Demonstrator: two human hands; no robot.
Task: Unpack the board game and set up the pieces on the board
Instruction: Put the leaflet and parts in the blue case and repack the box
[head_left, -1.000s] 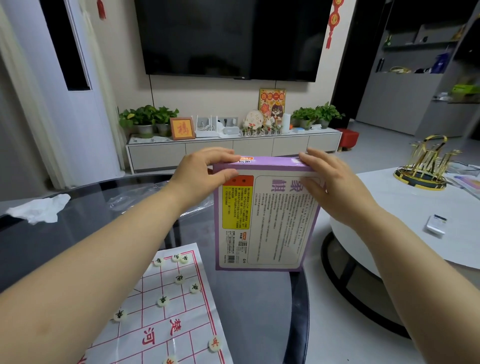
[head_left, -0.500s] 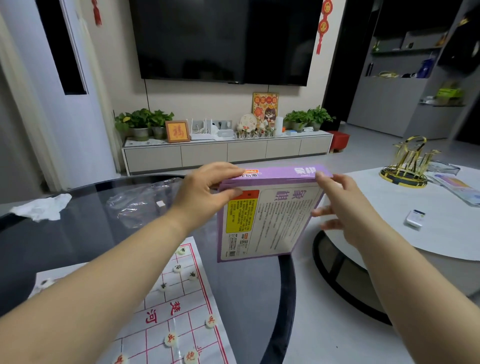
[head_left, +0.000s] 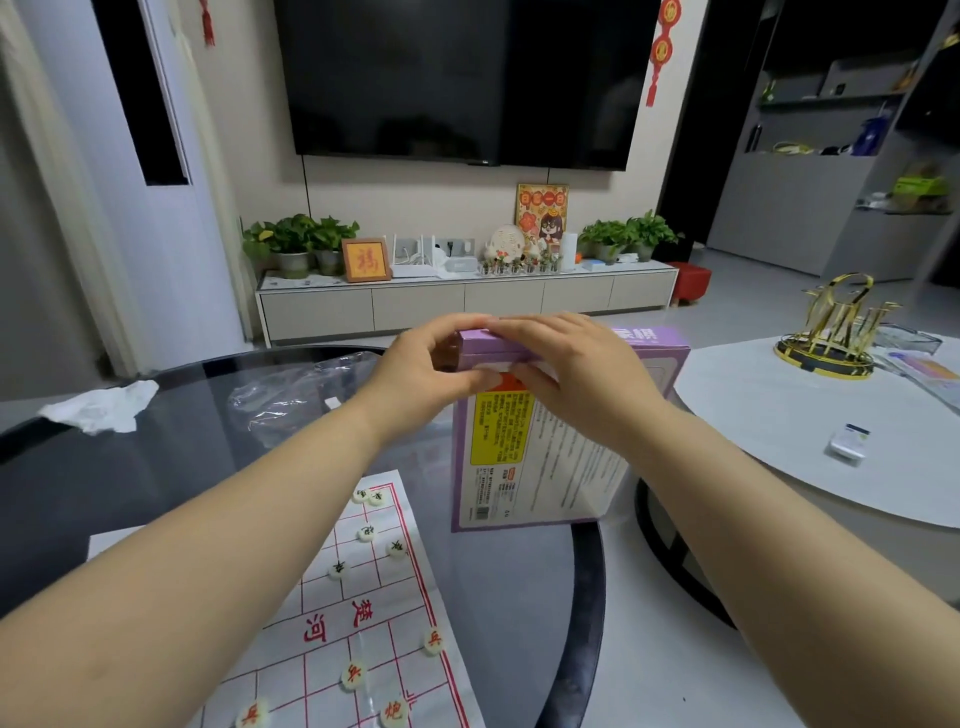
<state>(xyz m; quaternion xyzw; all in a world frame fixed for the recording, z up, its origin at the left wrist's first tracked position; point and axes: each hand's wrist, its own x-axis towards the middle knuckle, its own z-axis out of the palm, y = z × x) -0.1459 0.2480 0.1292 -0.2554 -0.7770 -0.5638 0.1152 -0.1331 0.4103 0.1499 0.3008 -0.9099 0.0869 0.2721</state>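
You hold the purple game box upright in both hands, over the far right part of the dark glass table. Its printed back, with a yellow label, faces you. Your left hand grasps the top left corner, with the fingers curled over the upper edge and the thumb on the near face. Your right hand clamps the same top edge just beside it, fingers laid over the top and thumb pressed on the near side. The fingertips of the two hands nearly meet. You cannot tell whether the lower edge of the box touches the table or hangs just above it.

The paper board, with its red grid, lies flat on the table, nearer you and left of the box. Your left forearm crosses above it and hides its left part. Cream round pieces with black characters sit near its far end, and ones with red characters sit closer to you.

Beyond your left hand a crumpled clear plastic bag lies on the table, and a wad of white tissue rests near the far left rim. The box blocks your sight of part of the table's right edge.

To the right, apart from your table, stands a white round table carrying a gold ornament and a small white packet. Against the far wall a low cabinet holds potted plants under a dark television.
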